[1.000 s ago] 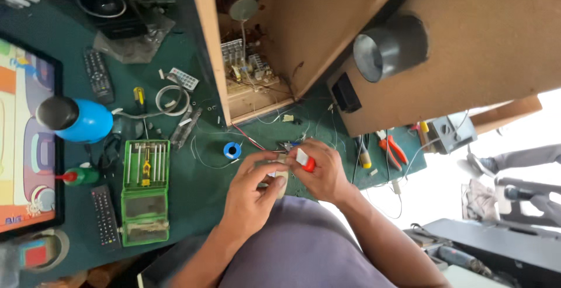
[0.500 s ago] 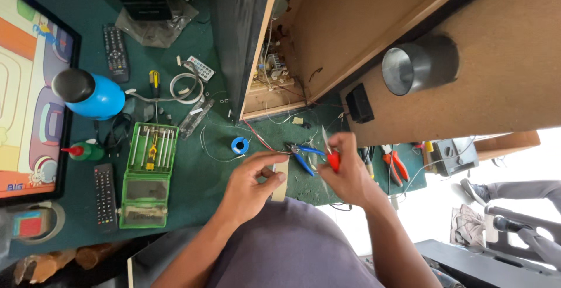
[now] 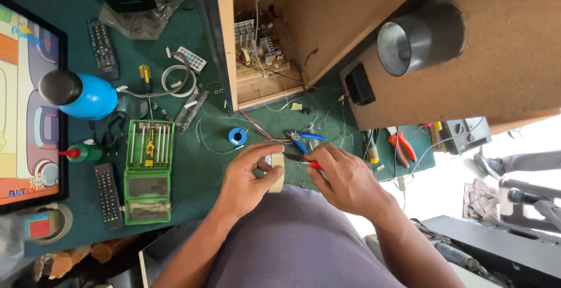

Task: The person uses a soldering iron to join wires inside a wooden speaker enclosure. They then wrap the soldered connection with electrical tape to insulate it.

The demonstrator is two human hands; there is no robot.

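While the left hand [image 3: 248, 177] pinches a tape roll [image 3: 277, 171] at table centre and the right hand [image 3: 345, 177] grips a red-handled tool [image 3: 304, 159], loose wires [image 3: 263, 130] at eleven o'clock could snag.

1. Your single head camera looks steeply down from above your lap onto the green bench [image 3: 193, 177].
2. It sits close: your forearms fill the lower frame.
3. No second view overlaps.

Blue-handled pliers [image 3: 305, 140] and loose wires [image 3: 263, 131] crowd the mat beyond both hands.
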